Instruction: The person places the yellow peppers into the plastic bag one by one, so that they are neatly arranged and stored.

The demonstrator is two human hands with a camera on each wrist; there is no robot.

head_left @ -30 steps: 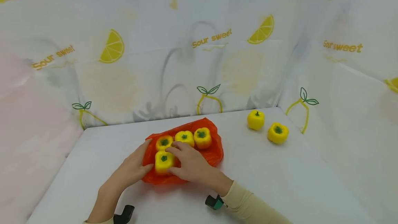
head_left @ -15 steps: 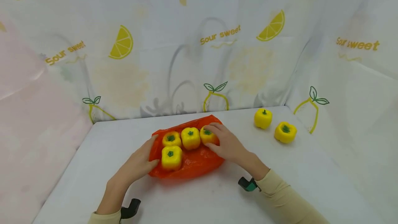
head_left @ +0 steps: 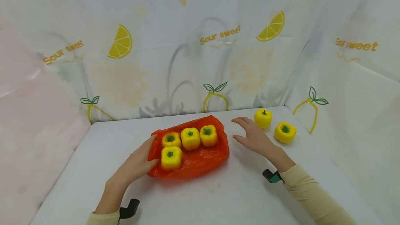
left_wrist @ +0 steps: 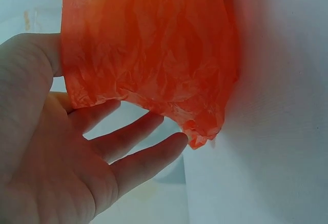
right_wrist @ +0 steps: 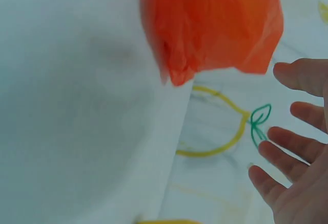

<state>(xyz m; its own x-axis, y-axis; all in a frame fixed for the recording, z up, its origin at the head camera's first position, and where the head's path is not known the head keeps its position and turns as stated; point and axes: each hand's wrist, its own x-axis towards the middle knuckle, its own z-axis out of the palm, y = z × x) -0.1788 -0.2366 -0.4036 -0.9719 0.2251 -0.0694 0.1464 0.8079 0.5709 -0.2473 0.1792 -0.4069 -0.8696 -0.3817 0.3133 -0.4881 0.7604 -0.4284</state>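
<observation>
Four yellow peppers (head_left: 190,141) sit inside the red bag (head_left: 204,160), my spread left hand (head_left: 137,161) touching its left side, seemingly to steady it, while my wide, unladen right hand (head_left: 256,138) hangs between it and two loose peppers (head_left: 285,135) at far right.
</observation>
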